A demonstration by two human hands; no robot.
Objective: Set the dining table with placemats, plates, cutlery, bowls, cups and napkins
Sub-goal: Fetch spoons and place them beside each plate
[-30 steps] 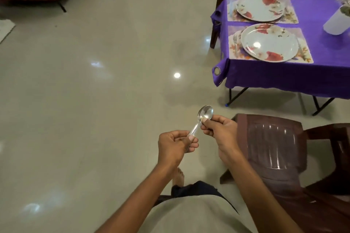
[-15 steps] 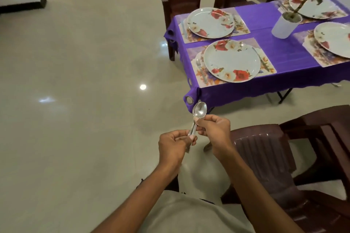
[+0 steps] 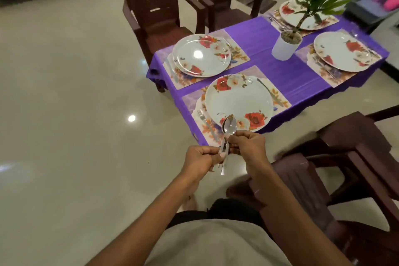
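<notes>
While both hands met in front of the body, the left hand (image 3: pixel 201 161) had its fingers curled round the handles of the spoons (image 3: pixel 226 138), and the right hand (image 3: pixel 248 147) pinched the necks just under the bowls, which pointed up toward 12 o'clock. That two-handed hold looked like sorting: one hand keeping the bundle, the other ready to draw a single piece off (how many pieces were in the bundle I could not tell, though two handles seemed to show below the left fingers). The spoon bowls hung in the air at the near edge of the table (image 3: pixel 269 54), just in front of the nearest plate (image 3: pixel 237 101).

That plate sat on its placemat (image 3: pixel 278 101) with a fork (image 3: pixel 206 124) at its 9 o'clock and a knife (image 3: pixel 268 90) at its 2 o'clock, so the spoon probably belonged beside the knife. At 11 o'clock from it lay a second plate (image 3: pixel 201 55); at 1 and 2 o'clock stood two more plates (image 3: pixel 343 52), on mats of their own. A potted plant (image 3: pixel 286 44) held the middle of the purple cloth. Brown chairs (image 3: pixel 155 6) waited at the far side, and another chair (image 3: pixel 313 190) stood just right of the person. No bowls, cups or napkins showed on the table.
</notes>
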